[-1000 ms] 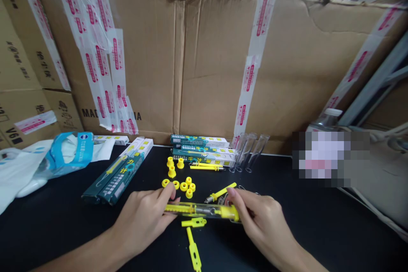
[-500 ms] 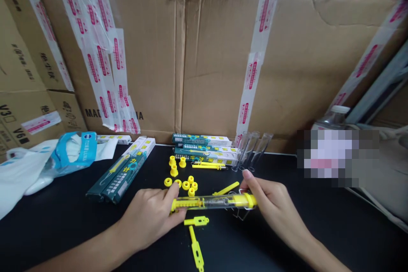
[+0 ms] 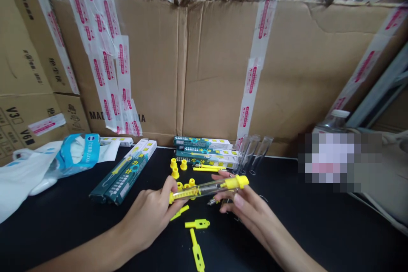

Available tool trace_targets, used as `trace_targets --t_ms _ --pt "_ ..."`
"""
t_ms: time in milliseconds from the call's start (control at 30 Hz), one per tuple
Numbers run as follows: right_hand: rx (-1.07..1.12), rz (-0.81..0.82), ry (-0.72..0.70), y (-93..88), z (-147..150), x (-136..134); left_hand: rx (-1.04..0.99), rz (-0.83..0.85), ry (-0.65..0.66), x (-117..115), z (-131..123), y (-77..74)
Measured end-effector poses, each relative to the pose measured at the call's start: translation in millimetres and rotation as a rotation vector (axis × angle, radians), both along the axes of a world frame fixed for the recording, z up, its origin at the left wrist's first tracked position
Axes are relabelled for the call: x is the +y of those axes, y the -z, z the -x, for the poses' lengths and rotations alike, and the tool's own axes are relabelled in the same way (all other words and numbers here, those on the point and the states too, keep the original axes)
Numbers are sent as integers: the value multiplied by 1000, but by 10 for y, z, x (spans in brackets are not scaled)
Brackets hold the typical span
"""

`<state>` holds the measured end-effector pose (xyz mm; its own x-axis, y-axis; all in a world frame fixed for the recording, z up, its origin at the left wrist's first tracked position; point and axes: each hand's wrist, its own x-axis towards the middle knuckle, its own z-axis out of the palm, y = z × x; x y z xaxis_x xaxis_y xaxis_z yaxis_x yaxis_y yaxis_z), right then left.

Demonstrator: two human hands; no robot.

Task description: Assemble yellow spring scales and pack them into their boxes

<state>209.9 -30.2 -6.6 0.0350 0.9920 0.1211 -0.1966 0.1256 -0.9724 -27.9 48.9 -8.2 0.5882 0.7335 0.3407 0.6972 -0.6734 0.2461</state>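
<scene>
My left hand [image 3: 153, 210] is closed around the left end of a clear-tubed spring scale [image 3: 208, 189]. The scale has yellow end caps and a coiled spring inside, and it tilts up to the right. My right hand [image 3: 251, 210] is open beneath the scale's right end, fingers spread. Near its fingertips are a small metal-tipped piece [image 3: 212, 201] and wire hooks [image 3: 236, 217], partly hidden by the hand. A yellow strip [image 3: 180, 212] shows below my left fingers; I cannot tell whether they hold it. Two flat yellow pull tabs [image 3: 197, 224] lie nearer me.
Several yellow collars [image 3: 174, 172] and a yellow rod [image 3: 208, 168] lie beyond my hands. Behind them are printed boxes [image 3: 204, 153] and clear tubes [image 3: 255, 155]. More boxes [image 3: 124, 174] and a tissue pack [image 3: 78, 151] are left. A bottle [image 3: 338, 119] stands right, before a cardboard wall [image 3: 216, 72].
My right hand has let go of the scale's right cap and opened below it. The scale's right end has risen and shifted left. The yellow strip now shows under my left hand.
</scene>
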Motion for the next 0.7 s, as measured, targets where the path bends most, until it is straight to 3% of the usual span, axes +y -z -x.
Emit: trace_targets --t_ms 233,467,567,700 --pt "-149 51 5 14 144 -12 -342 50 163 -74 -12 2" --pt "335 179 -65 -3 178 -17 -643 206 254 -72 -100 -31" --pt "411 209 -107 -3 182 -37 -693 133 352 -96 -55 -70" --pt "453 211 -99 -24 142 -35 -583 -82 561 -267 53 -13"
